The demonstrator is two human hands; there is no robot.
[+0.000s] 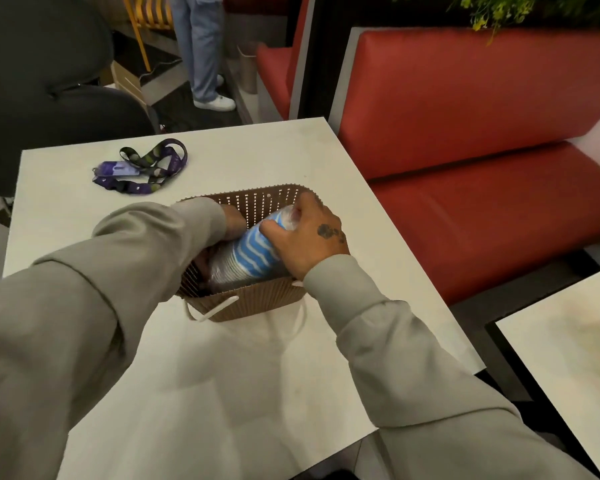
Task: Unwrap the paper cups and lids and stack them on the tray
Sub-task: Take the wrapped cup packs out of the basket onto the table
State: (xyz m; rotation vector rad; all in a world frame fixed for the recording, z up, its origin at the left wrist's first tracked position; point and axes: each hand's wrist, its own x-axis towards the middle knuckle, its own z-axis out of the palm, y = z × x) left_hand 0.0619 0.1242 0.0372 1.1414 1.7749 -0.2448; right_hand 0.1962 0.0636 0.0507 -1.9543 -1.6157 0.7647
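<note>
Cups (253, 252) lay wrapped inside the tray (257, 304) | your right hand (305, 235) gripped their end by tray's far wall | left hand (232, 220) inside tray, grip unclear | risk: slick wrap (219, 271) could have slipped, tipping tray

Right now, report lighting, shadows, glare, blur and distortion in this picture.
Head view: soft indoor light, diffuse arm shadows on the white table this side of the basket; head view: faint sheen on the plastic round the wrapped cups; head view: the second table at lower right is blurred, and table edges bow from the wide lens.
</note>
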